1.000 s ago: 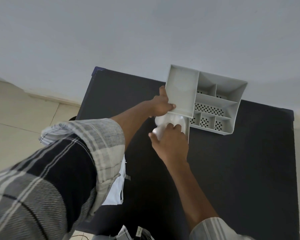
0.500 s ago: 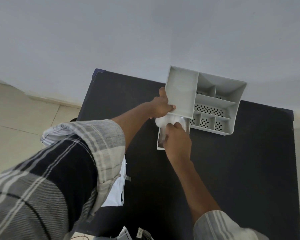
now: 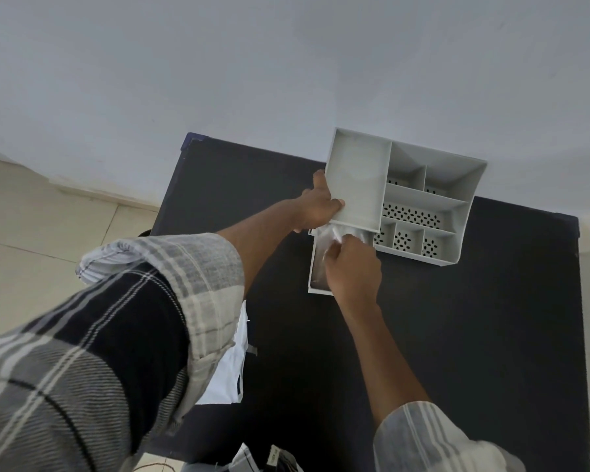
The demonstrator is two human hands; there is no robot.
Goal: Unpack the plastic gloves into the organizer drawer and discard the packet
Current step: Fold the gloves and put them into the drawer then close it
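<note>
- While the left hand (image 3: 315, 207) grips the organizer (image 3: 423, 199), fingers curled on its edge, steady it
- Right hand (image 3: 353, 267), fingers pinched on the gloves (image 3: 327, 233), should press them flat into the open drawer (image 3: 315, 267)

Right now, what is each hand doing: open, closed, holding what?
Left hand: closed on the near left edge of the grey organizer, steadying it.
Right hand: closed on the clear plastic gloves, over the pulled-out drawer.
</note>
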